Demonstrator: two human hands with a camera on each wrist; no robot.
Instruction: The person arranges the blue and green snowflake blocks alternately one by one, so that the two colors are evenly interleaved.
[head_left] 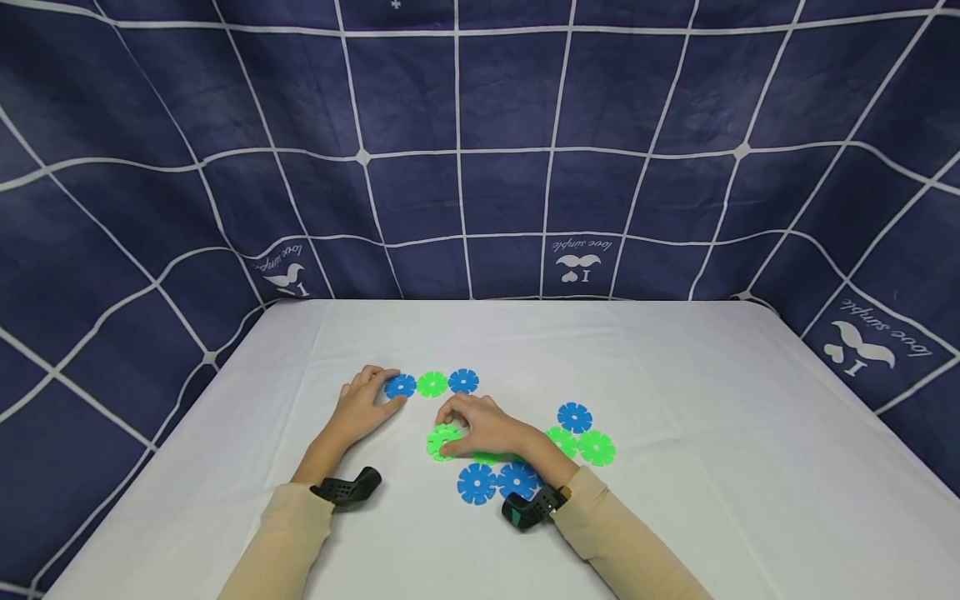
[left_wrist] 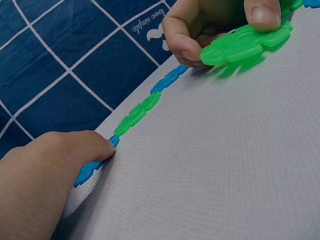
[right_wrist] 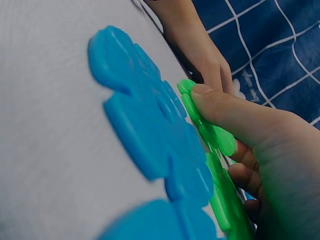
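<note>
A blue notched plastic disc (head_left: 401, 386) lies at the left end of a row, with the thumb and a finger of my left hand (head_left: 363, 407) at its opposite edges. Beside it in the row come a green disc (head_left: 432, 384) and another blue disc (head_left: 463, 381). My right hand (head_left: 487, 429) pinches a green notched disc (head_left: 437, 443) between thumb and fingers; the left wrist view shows this green disc (left_wrist: 245, 45) tilted just over the cloth. In the right wrist view, my right thumb (right_wrist: 215, 102) presses on its face.
Two touching blue discs (head_left: 477, 483) lie under my right wrist, near a partly covered green disc (head_left: 486, 458). Farther right are a blue disc (head_left: 574, 417) and two green discs (head_left: 597, 448). White cloth (head_left: 675, 500) covers the table; a dark blue gridded curtain (head_left: 502, 192) surrounds it.
</note>
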